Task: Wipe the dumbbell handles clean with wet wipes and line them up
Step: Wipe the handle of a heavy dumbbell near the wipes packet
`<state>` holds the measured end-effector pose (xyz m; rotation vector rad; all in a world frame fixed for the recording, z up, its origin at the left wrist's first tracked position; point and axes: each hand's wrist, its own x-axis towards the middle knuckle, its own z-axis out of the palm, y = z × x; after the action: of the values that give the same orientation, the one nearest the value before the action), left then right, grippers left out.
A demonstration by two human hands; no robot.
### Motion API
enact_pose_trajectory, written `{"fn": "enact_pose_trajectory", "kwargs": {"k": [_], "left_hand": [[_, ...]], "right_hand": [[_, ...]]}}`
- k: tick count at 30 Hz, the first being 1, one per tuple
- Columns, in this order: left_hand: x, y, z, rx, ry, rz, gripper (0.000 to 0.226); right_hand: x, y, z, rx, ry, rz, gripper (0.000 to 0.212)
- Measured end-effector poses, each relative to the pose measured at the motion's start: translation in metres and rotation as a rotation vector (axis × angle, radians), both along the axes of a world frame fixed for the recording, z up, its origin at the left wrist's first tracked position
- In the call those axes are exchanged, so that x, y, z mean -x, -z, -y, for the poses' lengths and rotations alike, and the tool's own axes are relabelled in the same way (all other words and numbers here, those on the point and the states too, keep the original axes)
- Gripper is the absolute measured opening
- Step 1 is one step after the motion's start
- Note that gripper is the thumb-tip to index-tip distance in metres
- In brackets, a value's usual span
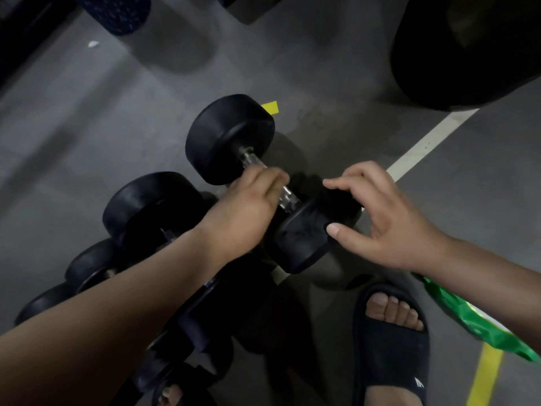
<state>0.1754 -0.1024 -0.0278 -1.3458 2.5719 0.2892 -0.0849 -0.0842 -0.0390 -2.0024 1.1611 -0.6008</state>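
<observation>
Grey concrete floor (87,127) fills the view, dim and crossed by a white painted line (424,145) at the right and a yellow line (483,376) lower down; a short strip of yellow tape (270,107) lies just behind the middle dumbbell (231,136).

One container shows: a green packet (474,326) at the lower right, partly under the right forearm and cut off by the frame edge; its print is too blurred to read and its contents cannot be seen.

The dumbbell lies at the centre, running from upper left to lower right; the left hand (248,206) is curled round its metal handle (251,159), covering the middle of the bar; the hand is smeared, so whether a wipe lies under the fingers cannot be told. The right hand (386,218) cups the near head (301,238), thumb and curved fingertips against the black rubber.

More black dumbbells (146,209) crowd together at the lower left, just beside the held one; the left forearm hides much of them and their number is hard to make out.

Two feet in black slides show at the bottom, the right one (392,353) whole, the left one (181,388) mostly cut off. A large dark rounded object (468,48) fills the upper right corner, too dark to identify; a small white scrap (93,43) lies on the floor at the upper left.
</observation>
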Motion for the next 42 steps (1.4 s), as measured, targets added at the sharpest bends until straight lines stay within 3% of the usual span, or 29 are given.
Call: {"fn": "enact_pose_trajectory", "kwargs": {"k": [3, 8, 12, 15, 20, 25, 31, 33, 36, 40, 42], "left_hand": [[-0.008, -0.002, -0.007, -0.023, 0.120, -0.028, 0.060], [-0.018, 0.002, 0.003, 0.050, -0.166, 0.005, 0.056], [-0.015, -0.004, -0.020, -0.003, 0.087, -0.059, 0.062], [-0.025, -0.008, -0.022, 0.058, 0.098, 0.013, 0.062], [-0.027, -0.008, -0.012, 0.146, -0.176, 0.254, 0.071], [-0.025, -0.009, -0.020, 0.113, 0.059, 0.237, 0.063], [-0.023, -0.004, -0.001, 0.219, 0.000, 0.471, 0.061], [-0.020, -0.007, 0.001, 0.186, -0.046, 0.441, 0.060], [-0.019, -0.010, 0.011, 0.054, -0.065, 0.236, 0.058], [-0.009, -0.016, 0.009, -0.143, 0.094, -0.041, 0.053], [-0.008, -0.016, 0.006, -0.147, 0.177, -0.085, 0.049]], "right_hand": [[-0.005, -0.002, -0.001, 0.004, -0.018, -0.016, 0.061], [-0.009, -0.002, -0.001, -0.018, -0.041, -0.038, 0.065], [-0.011, 0.000, -0.005, -0.158, -0.017, -0.075, 0.077], [-0.013, -0.001, -0.005, -0.158, -0.026, -0.087, 0.077], [-0.018, -0.002, -0.006, -0.128, -0.038, -0.096, 0.076], [-0.020, -0.003, -0.008, -0.083, -0.032, -0.113, 0.076], [-0.023, -0.006, -0.014, -0.054, -0.017, -0.135, 0.077], [-0.023, -0.006, -0.015, -0.052, -0.018, -0.141, 0.077], [-0.022, -0.006, -0.015, -0.058, -0.023, -0.135, 0.077], [-0.022, -0.006, -0.014, -0.051, -0.025, -0.138, 0.077], [-0.021, -0.005, -0.014, -0.045, -0.024, -0.136, 0.077]]}}
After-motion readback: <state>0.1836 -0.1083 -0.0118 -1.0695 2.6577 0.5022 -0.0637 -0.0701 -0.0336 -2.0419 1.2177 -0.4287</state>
